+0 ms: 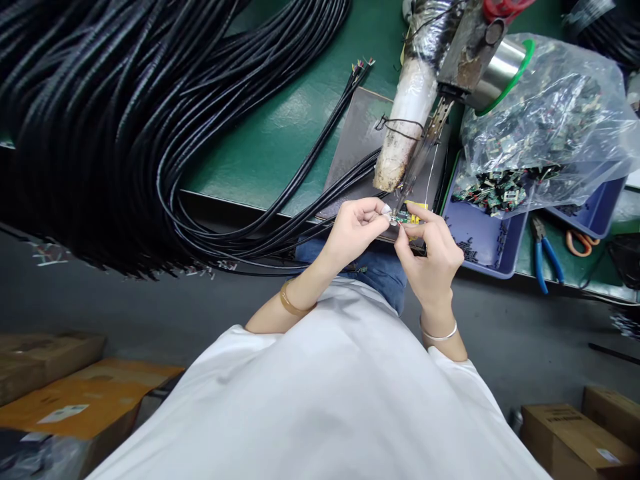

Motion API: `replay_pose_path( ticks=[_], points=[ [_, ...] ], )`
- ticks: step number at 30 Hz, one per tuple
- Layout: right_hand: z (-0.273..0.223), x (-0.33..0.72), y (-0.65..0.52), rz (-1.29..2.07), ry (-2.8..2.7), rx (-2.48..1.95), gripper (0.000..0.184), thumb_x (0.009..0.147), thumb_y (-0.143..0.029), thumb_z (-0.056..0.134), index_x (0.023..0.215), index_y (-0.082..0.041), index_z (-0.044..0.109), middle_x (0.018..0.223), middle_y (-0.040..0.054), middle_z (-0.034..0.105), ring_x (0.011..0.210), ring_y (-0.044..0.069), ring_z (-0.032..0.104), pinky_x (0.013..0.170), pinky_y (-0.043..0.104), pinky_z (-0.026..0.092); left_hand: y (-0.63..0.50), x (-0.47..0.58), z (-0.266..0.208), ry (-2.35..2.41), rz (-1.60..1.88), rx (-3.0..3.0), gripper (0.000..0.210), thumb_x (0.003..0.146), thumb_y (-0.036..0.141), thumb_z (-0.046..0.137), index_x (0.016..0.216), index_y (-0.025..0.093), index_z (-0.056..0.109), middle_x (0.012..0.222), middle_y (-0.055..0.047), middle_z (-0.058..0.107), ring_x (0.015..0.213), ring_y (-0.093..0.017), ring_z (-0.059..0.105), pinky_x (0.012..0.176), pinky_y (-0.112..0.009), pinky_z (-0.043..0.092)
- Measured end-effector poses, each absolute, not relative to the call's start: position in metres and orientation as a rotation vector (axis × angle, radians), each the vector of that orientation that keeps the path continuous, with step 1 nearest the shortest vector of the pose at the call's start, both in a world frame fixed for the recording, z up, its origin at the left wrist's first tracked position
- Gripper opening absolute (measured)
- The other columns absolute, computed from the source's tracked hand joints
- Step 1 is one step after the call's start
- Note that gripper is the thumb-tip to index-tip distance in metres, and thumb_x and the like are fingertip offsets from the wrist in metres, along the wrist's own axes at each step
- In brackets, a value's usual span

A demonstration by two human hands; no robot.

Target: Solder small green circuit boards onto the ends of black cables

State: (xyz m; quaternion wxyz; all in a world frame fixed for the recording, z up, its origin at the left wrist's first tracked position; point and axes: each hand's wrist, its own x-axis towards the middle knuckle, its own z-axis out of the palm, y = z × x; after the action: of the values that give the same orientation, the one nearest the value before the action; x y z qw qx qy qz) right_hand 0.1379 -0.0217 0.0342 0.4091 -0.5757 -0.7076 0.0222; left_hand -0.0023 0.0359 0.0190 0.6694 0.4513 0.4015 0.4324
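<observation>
my left hand (356, 232) and right hand (433, 250) bend in close, the small green board (403, 217) between their fingers; i cannot tell whether either set grips it. just beyond, a soldering iron (440, 119) slants down; farther sits a silver spool (500, 72).

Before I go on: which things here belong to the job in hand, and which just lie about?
Apparently in use:
small green board, at the fingertips of the left hand and right hand
soldering iron, tip near it
black cables
wire reel
bag of small boards, likely supply

Seemingly just lying about:
blue-handled pliers
orange-handled scissors
cardboard boxes
</observation>
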Motion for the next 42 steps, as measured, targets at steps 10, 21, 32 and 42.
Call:
replay_pose_path(
  ticks=[10,21,32,42],
  points=[
    [0.041,0.142,-0.019,0.281,-1.655,-1.464,0.011,0.087,-0.016,0.066,0.080,-0.022,0.062,0.106,0.0054,0.074,0.100,0.020,0.072,0.084,0.036,0.062,0.031,-0.003,0.020,0.850,1.020,1.031,0.015,0.076,0.025,0.068,0.070,0.015,0.061,0.053,0.007,0.041,0.047,-0.003,0.030,0.048,-0.019,0.028],
    [0.041,0.142,-0.015,0.199,-1.703,-1.468,0.012,0.087,-0.016,0.067,0.079,-0.023,0.063,0.106,0.0054,0.074,0.100,0.019,0.071,0.086,0.035,0.059,0.033,-0.001,0.013,0.897,1.014,1.111,0.012,0.078,0.021,0.066,0.069,0.015,0.061,0.059,0.004,0.046,0.053,-0.005,0.037,0.052,-0.019,0.030],
    [0.047,0.142,-0.015,0.175,-1.741,-1.443,0.011,0.088,-0.015,0.067,0.082,-0.024,0.064,0.111,0.0040,0.074,0.101,0.019,0.072,0.085,0.034,0.059,0.037,-0.002,0.025,0.889,1.025,1.064,0.012,0.074,0.022,0.068,0.068,0.015,0.060,0.057,0.005,0.045,0.051,-0.004,0.035,0.050,-0.020,0.028],
    [0.040,0.140,-0.023,0.097,-1.794,-1.454,0.014,0.088,-0.012,0.063,0.082,-0.023,0.057,0.111,0.0050,0.076,0.105,0.018,0.073,0.090,0.031,0.058,0.032,-0.002,0.018,0.834,0.944,0.996,0.013,0.076,0.021,0.065,0.070,0.014,0.057,0.053,0.009,0.038,0.047,-0.002,0.026,0.047,-0.018,0.023]
  ],
)
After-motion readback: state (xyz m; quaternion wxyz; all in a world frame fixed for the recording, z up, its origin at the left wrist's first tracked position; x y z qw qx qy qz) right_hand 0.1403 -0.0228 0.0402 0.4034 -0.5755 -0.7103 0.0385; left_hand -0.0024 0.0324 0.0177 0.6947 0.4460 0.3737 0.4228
